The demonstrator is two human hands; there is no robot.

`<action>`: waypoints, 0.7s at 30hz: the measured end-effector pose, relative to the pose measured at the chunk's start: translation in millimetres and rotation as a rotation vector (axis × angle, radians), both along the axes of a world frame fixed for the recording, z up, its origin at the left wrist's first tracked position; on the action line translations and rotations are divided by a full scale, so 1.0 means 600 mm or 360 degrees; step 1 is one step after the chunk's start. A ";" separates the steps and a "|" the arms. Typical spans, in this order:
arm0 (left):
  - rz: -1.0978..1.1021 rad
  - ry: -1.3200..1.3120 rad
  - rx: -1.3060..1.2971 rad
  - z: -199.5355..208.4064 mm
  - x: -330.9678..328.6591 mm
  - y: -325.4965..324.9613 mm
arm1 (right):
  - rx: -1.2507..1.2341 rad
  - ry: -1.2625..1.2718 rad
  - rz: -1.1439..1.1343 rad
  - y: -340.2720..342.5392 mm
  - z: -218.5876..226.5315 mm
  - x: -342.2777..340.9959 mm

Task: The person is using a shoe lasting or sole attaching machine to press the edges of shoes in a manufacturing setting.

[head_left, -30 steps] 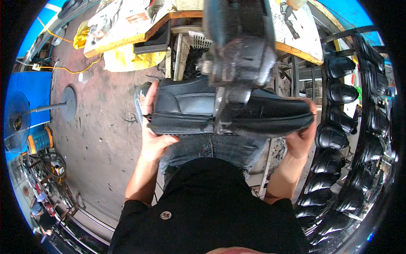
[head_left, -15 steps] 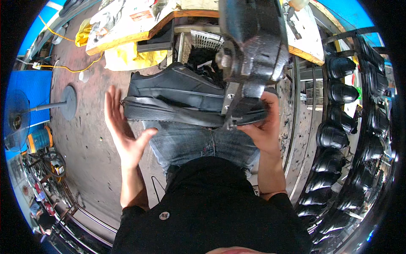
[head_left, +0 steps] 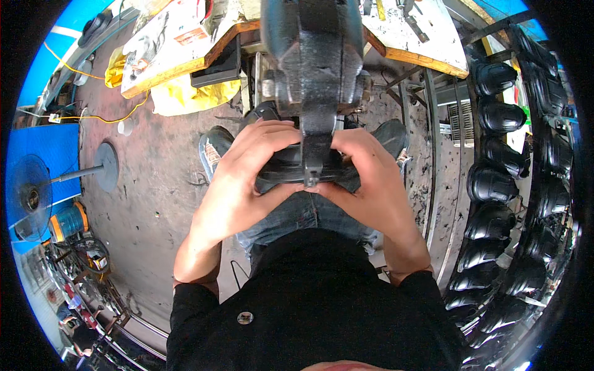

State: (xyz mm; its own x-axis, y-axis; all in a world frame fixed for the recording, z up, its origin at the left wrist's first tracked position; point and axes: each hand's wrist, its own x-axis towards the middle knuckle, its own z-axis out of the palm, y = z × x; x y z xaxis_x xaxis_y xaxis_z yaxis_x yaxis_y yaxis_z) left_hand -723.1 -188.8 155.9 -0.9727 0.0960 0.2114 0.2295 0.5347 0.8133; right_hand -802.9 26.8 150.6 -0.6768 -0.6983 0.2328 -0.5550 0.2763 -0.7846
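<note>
A black shoe point(head_left: 279, 171) is held end-on across my lap, under the dark metal arm of a machine point(head_left: 314, 80). My left hand point(head_left: 232, 176) curls round the shoe's left side, fingers over the top and thumb along the near edge. On the other side my right hand point(head_left: 377, 182) grips it the same way. Both thumbs nearly meet beside the machine's narrow tip point(head_left: 311, 178), which comes down at the middle of the shoe's near edge. The machine arm and my fingers hide much of the shoe, so I cannot tell which end faces me.
A workbench point(head_left: 201, 63) with orange edging spans the far side, and a yellow sheet point(head_left: 192, 99) hangs below it. Racks of black shoes point(head_left: 492, 185) stand at the right. To the left are a pedestal fan point(head_left: 32, 195) and a yellow cord point(head_left: 93, 117).
The shoe has swung from lying sideways to end-on beneath the machine arm. My left hand, spread near its left end before, now grips it. My right hand has shifted left.
</note>
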 end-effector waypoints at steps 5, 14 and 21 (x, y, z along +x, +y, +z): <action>0.0081 -0.0074 0.0429 -0.051 0.011 0.007 | -0.0193 0.0054 0.0173 0.014 -0.035 -0.022; -0.0072 -0.0105 0.1436 -0.106 0.007 0.049 | -0.0680 -0.1169 0.0236 0.089 -0.307 -0.027; -0.0149 0.0030 0.1578 -0.146 -0.006 0.072 | -0.0392 -0.1314 -0.0009 0.179 -0.255 -0.077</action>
